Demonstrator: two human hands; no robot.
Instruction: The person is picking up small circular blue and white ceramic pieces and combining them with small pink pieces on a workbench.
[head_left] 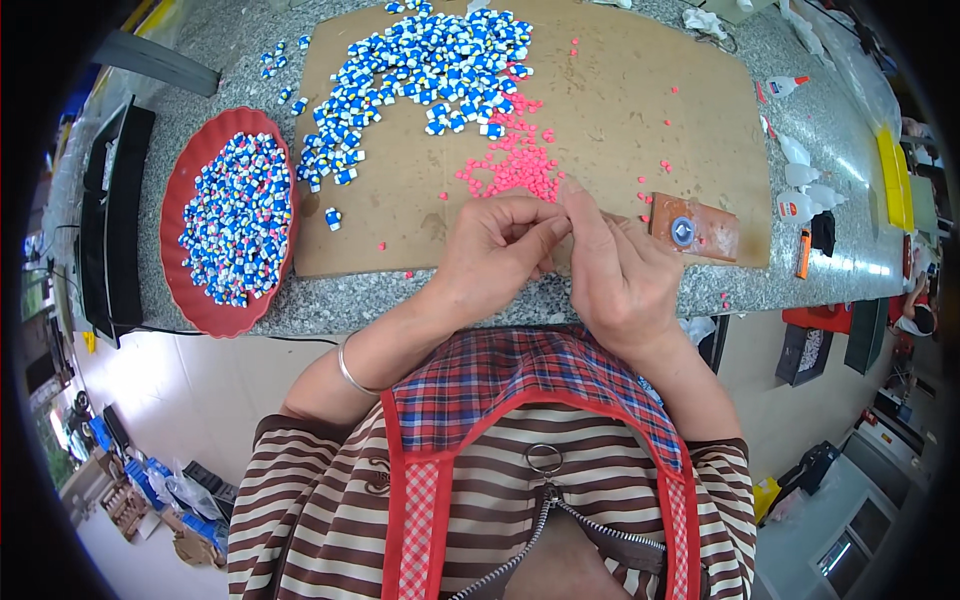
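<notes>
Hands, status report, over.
Left hand and right hand pinched together on something too small to tell. Pink pieces just beyond. Nothing in the way.

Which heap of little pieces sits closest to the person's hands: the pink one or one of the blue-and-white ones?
The pink heap, lying on the cardboard sheet just beyond the fingertips. The blue-and-white heap lies farther back, and the red tray is off to the left.

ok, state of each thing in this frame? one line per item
left hand: closed, fingertips pinched, what it pinches is too small to tell
right hand: fingers meeting the left hand's fingertips
red tray: filled with blue-and-white pieces
blue-and-white pile: loose, spread on cardboard sheet
pink bits: heaped, some scattered
glue bottles: lying on their sides
</notes>
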